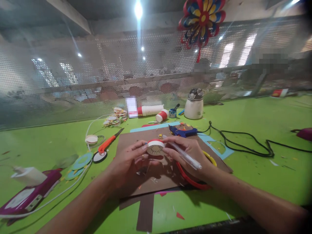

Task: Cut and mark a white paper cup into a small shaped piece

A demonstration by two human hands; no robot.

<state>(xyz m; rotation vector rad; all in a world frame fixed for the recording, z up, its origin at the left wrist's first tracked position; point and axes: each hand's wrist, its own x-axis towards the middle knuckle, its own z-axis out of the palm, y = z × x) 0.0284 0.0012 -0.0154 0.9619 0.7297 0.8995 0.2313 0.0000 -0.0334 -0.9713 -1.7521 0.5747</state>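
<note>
A green table [255,112] runs up to a perforated metal screen [156,68], under bright ceiling lights; a multicoloured flower ornament [204,18] shows high on the right.

Both hands are engaged. The left hand [130,159] has its grip closed on the left edge of a round disc [156,149], thumb and fingertips pinching. The right hand [188,151] closes its thumb and forefinger on the right edge and also carries a slim, pale pen-like tool [186,155] across it. The disc is raised over a brown board [126,139], midway between the hands.

Risk noted: the contact is at the edges only, so uneven pressure could tip the disc or let it slip. The tool could also shift and scrape the rim if the right fingers readjust. Loose scraps beneath could catch on any tacky surface — whether there is one cannot be told.

Orientation: the brown, marked face points toward the wearer, the red-and-white rim showing along the top. Being round, the disc has no clear long axis; its widest visible span runs left to right, hand to hand.

Beyond, a blue glue gun [184,131] lies on the board's far side, trailing a black cord [267,143]. An orange-handled cutting tool [107,144] sits left of the board — blade pointing away — and a white bottle [193,108] stands farther back.
</note>
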